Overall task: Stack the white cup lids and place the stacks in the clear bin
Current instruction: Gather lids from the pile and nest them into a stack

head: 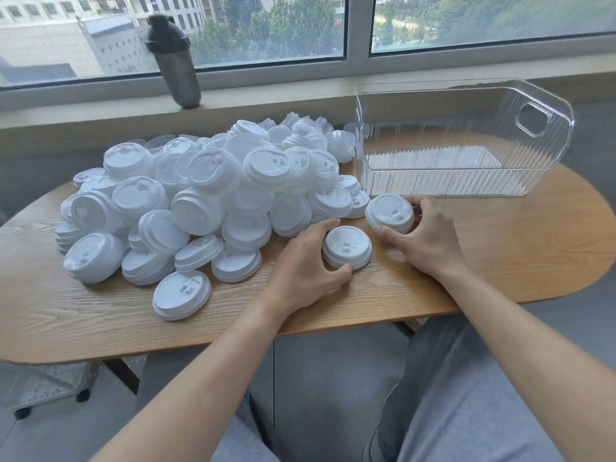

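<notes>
A large heap of white cup lids [213, 195] covers the left and middle of the wooden table [500, 248]. My left hand [306, 265] grips one white lid [347, 246] lying flat on the table, thumb at its near edge and fingers at its far side. My right hand [423, 235] holds a second lid [389, 213] just to the right, fingers curled round its rim. That lid looks slightly thicker, perhaps more than one nested. The clear bin [466, 181] stands behind my right hand with nothing in it.
A dark shaker bottle [175, 61] stands on the window sill behind the heap. A single lid [181, 293] lies apart near the table's front edge. Bare wood shows to the right of the bin and in front of my hands.
</notes>
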Motion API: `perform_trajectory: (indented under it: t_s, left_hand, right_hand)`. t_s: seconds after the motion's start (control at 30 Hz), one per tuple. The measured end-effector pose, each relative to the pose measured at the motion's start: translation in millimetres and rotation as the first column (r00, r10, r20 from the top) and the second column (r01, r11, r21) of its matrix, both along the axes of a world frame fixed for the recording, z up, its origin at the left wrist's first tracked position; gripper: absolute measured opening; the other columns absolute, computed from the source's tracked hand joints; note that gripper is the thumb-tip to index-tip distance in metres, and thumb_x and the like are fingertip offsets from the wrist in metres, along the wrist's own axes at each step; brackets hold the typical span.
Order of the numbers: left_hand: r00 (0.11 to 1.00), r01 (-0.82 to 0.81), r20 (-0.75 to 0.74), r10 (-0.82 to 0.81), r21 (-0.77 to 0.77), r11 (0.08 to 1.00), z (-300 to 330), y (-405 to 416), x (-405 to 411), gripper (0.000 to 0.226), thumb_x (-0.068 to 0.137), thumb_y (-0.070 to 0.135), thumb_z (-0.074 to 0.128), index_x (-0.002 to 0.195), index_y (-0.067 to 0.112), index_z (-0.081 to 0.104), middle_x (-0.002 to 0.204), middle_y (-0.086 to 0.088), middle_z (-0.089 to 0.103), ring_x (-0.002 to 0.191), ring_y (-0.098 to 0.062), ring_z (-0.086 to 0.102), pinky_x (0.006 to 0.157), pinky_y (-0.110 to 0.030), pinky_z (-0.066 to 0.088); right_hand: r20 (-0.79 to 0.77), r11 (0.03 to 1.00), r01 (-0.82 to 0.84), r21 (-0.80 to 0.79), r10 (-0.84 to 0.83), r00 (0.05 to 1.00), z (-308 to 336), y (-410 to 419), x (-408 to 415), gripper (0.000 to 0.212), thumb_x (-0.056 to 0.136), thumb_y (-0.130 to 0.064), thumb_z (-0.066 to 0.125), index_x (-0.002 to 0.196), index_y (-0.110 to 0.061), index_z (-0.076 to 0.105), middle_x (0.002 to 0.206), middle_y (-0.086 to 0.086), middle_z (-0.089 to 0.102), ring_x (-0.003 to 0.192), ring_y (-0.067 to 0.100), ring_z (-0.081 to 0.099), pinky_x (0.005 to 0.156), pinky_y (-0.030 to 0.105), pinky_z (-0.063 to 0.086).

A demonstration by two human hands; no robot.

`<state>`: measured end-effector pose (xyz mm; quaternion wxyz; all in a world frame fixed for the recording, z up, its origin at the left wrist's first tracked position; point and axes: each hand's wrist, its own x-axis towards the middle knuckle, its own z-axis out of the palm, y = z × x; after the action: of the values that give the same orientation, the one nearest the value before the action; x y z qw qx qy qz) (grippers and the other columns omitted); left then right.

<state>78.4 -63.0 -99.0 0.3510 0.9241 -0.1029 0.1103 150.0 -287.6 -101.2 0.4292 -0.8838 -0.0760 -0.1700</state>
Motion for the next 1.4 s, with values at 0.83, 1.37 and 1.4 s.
perform_trajectory:
  t_s: [0.83,1.37,1.4]
  left_hand:
    - [1.000,-0.006,0.006,0.006,-0.010,1.000,1.5,-0.5,-2.2,0.081,0.078,0.036,0.082,0.149,0.020,0.047,0.146,0.007,0.056,0.135,-0.009,0.050,0.115,-0.032,0.040]
    - [1.000,-0.012,0.015,0.013,-0.005,1.000,-0.6,-0.8,-0.6,0.082,0.077,0.037,0.083,0.149,0.021,0.048,0.146,0.009,0.056,0.134,-0.007,0.050,0.114,-0.030,0.040]
    - [1.000,-0.012,0.016,0.012,-0.006,1.000,-0.8,-0.8,-0.4,0.082,0.077,0.038,0.083,0.149,0.021,0.048,0.146,0.008,0.056,0.135,-0.007,0.050,0.114,-0.031,0.040]
  right_hand:
    - [-0.054,0.999,0.023,0.022,-0.022,0.998,-2.5,-3.5,-8.1,0.077,0.051,-0.069,0.079,0.115,-0.032,0.059,0.110,-0.006,0.063,0.111,0.020,0.058,0.095,0.043,0.052]
    - [-0.060,0.973,0.040,-0.228,-0.055,0.997,-8.4,-0.5,-2.5,0.085,0.074,-0.064,0.075,0.138,-0.013,0.054,0.135,0.007,0.057,0.127,0.028,0.043,0.112,0.043,0.034]
    - [-0.061,0.968,0.041,-0.249,-0.058,0.996,-8.9,-0.1,-2.0,0.087,0.073,-0.066,0.074,0.139,-0.014,0.054,0.135,0.006,0.057,0.127,0.028,0.043,0.111,0.044,0.034]
